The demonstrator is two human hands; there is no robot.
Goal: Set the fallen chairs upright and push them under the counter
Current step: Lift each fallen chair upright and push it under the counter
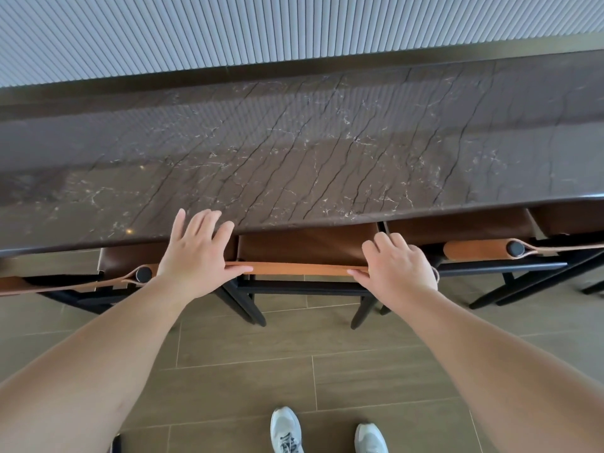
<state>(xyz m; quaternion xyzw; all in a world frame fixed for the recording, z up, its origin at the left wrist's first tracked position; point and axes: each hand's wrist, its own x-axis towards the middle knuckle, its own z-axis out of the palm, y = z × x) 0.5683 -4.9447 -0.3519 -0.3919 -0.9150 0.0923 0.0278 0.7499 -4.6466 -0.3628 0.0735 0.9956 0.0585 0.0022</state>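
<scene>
Tan leather backrest: the top strap (299,268) of the middle chair (307,248) runs level between both hands, just in front of the counter edge.
Middle chair: upright, its brown seat partly tucked beneath the counter (294,148), black legs standing on the floor.
Left hand (196,256): lies on the left end of the strap, fingers straight and spread, fingertips reaching over the counter's front edge, thumb laid along the strap; a flat press, not a clasp.
Right hand (397,264): rests on the right end of the strap, fingers bent loosely over it, thumb stretched along the leather; whether they close round it cannot be told.
Left chair (129,268): upright, seat under the counter, just beside the middle one.
Right chair (474,235): upright, likewise tucked under.
Counter: dark brown veined stone, backed by a ribbed pale wall (228,31).
Floor (359,371): brown plank-shaped tiles, with two grey shoes (286,429) at the bottom.
</scene>
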